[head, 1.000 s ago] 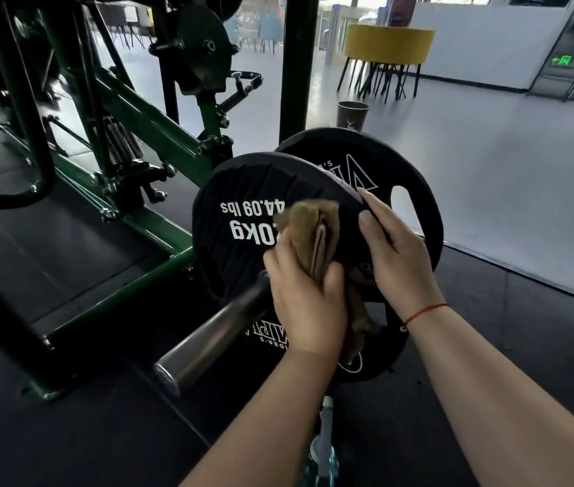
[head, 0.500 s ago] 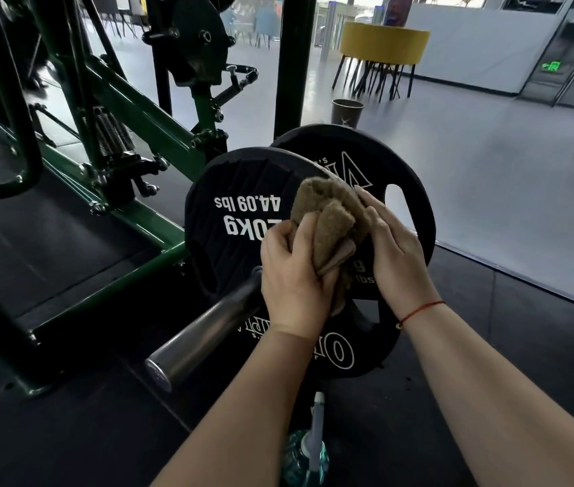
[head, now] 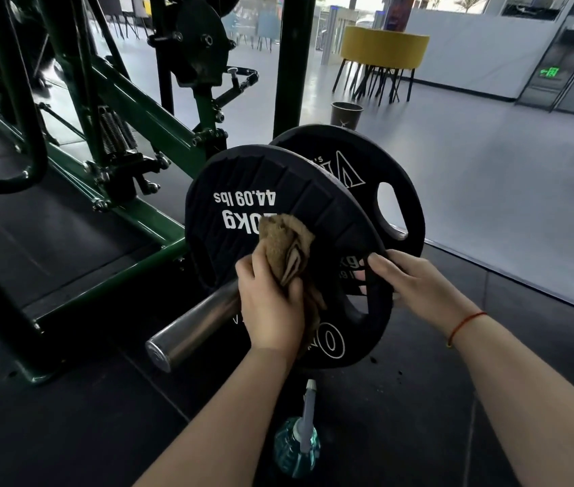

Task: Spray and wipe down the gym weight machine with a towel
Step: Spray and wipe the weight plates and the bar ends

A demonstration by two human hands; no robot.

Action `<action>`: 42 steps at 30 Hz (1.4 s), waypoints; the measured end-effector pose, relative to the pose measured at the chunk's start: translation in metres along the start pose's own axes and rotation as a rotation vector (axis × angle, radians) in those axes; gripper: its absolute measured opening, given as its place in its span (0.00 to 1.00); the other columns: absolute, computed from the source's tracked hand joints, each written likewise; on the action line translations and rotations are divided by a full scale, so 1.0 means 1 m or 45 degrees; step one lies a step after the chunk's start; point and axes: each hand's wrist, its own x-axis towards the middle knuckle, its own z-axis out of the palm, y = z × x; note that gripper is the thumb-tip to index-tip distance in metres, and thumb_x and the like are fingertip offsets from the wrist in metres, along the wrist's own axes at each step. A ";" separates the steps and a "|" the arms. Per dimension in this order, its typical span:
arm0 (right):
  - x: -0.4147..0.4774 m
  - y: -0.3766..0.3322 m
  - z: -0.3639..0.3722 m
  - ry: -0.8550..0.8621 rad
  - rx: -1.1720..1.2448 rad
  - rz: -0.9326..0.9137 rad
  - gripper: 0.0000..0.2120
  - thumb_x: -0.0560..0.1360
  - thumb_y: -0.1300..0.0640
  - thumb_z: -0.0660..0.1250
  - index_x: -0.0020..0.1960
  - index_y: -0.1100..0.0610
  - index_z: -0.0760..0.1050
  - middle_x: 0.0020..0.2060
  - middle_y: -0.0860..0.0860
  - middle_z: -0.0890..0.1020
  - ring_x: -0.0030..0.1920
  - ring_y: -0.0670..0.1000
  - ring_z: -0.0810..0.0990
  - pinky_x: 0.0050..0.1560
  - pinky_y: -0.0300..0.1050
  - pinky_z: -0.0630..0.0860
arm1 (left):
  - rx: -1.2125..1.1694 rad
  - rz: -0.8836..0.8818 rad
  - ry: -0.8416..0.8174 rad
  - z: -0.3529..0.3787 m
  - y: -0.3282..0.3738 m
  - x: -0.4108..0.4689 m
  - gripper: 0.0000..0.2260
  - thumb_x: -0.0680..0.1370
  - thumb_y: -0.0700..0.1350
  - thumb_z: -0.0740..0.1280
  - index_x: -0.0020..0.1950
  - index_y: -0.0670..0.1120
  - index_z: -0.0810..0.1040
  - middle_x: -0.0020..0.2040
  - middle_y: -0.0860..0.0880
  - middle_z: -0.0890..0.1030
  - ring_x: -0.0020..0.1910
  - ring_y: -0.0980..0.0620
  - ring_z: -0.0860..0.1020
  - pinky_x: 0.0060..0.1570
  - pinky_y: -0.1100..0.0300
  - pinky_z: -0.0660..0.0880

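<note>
Two plates, mid-wipe: left hand point(head: 271, 311) fingers clench towel point(head: 287, 246) on front plate point(head: 243, 177); right hand point(head: 419, 286) fingers hook its rim. Idle bottle point(head: 296, 448) below them; rear plate point(head: 401, 177), frame point(head: 145, 124) probably pending.

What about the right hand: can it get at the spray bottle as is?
Probably yes. The right hand grips only the rim of the front plate, and the spray bottle stands uncovered on the floor below. It must release the plate first.
</note>
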 end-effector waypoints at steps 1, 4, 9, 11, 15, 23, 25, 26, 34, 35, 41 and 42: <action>-0.001 0.002 0.001 0.047 -0.023 -0.025 0.32 0.68 0.27 0.65 0.52 0.54 0.80 0.49 0.55 0.86 0.51 0.58 0.85 0.58 0.64 0.80 | -0.023 0.028 0.015 -0.001 0.006 0.003 0.31 0.74 0.36 0.70 0.76 0.48 0.67 0.65 0.49 0.68 0.63 0.49 0.72 0.55 0.62 0.68; 0.002 -0.001 0.009 0.146 -0.050 -0.052 0.27 0.70 0.27 0.64 0.48 0.50 0.79 0.44 0.50 0.87 0.46 0.53 0.86 0.55 0.62 0.81 | -0.080 0.181 0.077 -0.004 0.022 0.015 0.30 0.75 0.36 0.70 0.76 0.50 0.68 0.62 0.52 0.66 0.62 0.51 0.72 0.53 0.72 0.65; 0.021 -0.022 0.009 0.314 -0.344 -0.142 0.28 0.70 0.25 0.59 0.43 0.49 0.79 0.36 0.50 0.83 0.40 0.51 0.83 0.46 0.57 0.80 | -0.015 0.354 0.079 0.006 0.039 0.019 0.28 0.74 0.51 0.64 0.74 0.59 0.66 0.62 0.49 0.68 0.63 0.48 0.71 0.56 0.56 0.71; 0.028 -0.038 0.011 0.377 -0.442 -0.162 0.26 0.73 0.27 0.60 0.43 0.49 0.79 0.33 0.48 0.81 0.39 0.50 0.81 0.43 0.53 0.78 | 0.043 0.333 0.062 0.010 0.029 0.022 0.29 0.72 0.54 0.63 0.74 0.57 0.66 0.62 0.47 0.69 0.62 0.45 0.71 0.55 0.54 0.72; 0.041 -0.063 0.023 0.509 -0.605 -0.197 0.27 0.76 0.28 0.57 0.47 0.49 0.81 0.35 0.46 0.81 0.44 0.52 0.80 0.50 0.53 0.77 | 0.193 0.257 0.025 0.011 -0.010 0.011 0.30 0.73 0.50 0.68 0.74 0.53 0.63 0.62 0.42 0.70 0.60 0.42 0.72 0.51 0.52 0.73; 0.020 -0.027 0.011 0.315 -0.070 -0.095 0.30 0.82 0.37 0.56 0.51 0.64 0.79 0.46 0.63 0.82 0.50 0.61 0.82 0.57 0.61 0.78 | 0.183 0.000 -0.070 0.019 -0.028 -0.009 0.34 0.74 0.40 0.73 0.78 0.47 0.64 0.68 0.44 0.67 0.68 0.43 0.69 0.58 0.58 0.67; 0.010 -0.009 0.005 0.203 0.001 0.121 0.28 0.81 0.34 0.55 0.52 0.54 0.84 0.45 0.51 0.87 0.51 0.52 0.85 0.61 0.58 0.78 | 0.009 -0.095 -0.019 0.019 -0.018 -0.013 0.31 0.74 0.38 0.72 0.76 0.47 0.67 0.66 0.48 0.68 0.68 0.47 0.70 0.61 0.64 0.65; 0.006 -0.001 0.004 0.125 0.021 0.234 0.29 0.79 0.30 0.53 0.51 0.49 0.85 0.46 0.47 0.87 0.52 0.50 0.85 0.62 0.57 0.78 | -0.082 -0.103 0.002 0.020 -0.010 -0.016 0.30 0.74 0.37 0.71 0.75 0.47 0.68 0.64 0.51 0.68 0.66 0.50 0.71 0.61 0.70 0.64; 0.001 -0.006 0.011 0.123 0.190 0.407 0.20 0.84 0.67 0.55 0.34 0.58 0.64 0.29 0.55 0.70 0.31 0.48 0.70 0.23 0.31 0.68 | -0.250 0.470 -0.168 0.033 0.071 -0.060 0.27 0.74 0.44 0.68 0.71 0.57 0.68 0.62 0.51 0.69 0.62 0.47 0.74 0.59 0.51 0.76; 0.006 -0.004 0.010 0.123 0.265 0.432 0.20 0.84 0.67 0.55 0.34 0.58 0.65 0.30 0.55 0.70 0.31 0.48 0.71 0.22 0.30 0.68 | -0.196 0.524 -0.141 0.035 0.072 -0.057 0.29 0.73 0.41 0.70 0.72 0.57 0.67 0.62 0.50 0.69 0.61 0.46 0.74 0.59 0.49 0.76; 0.001 -0.012 0.008 0.101 0.525 0.522 0.18 0.85 0.62 0.53 0.37 0.61 0.67 0.26 0.56 0.76 0.19 0.44 0.76 0.20 0.36 0.73 | 0.067 0.802 -0.140 0.040 0.037 -0.043 0.25 0.74 0.49 0.66 0.71 0.54 0.68 0.63 0.45 0.69 0.61 0.42 0.72 0.55 0.42 0.77; 0.002 -0.012 0.009 0.093 0.550 0.561 0.19 0.86 0.60 0.52 0.37 0.60 0.67 0.27 0.56 0.77 0.21 0.46 0.77 0.23 0.38 0.75 | 0.065 0.798 -0.143 0.042 0.029 -0.044 0.25 0.74 0.47 0.68 0.71 0.53 0.68 0.64 0.46 0.67 0.61 0.42 0.71 0.56 0.42 0.76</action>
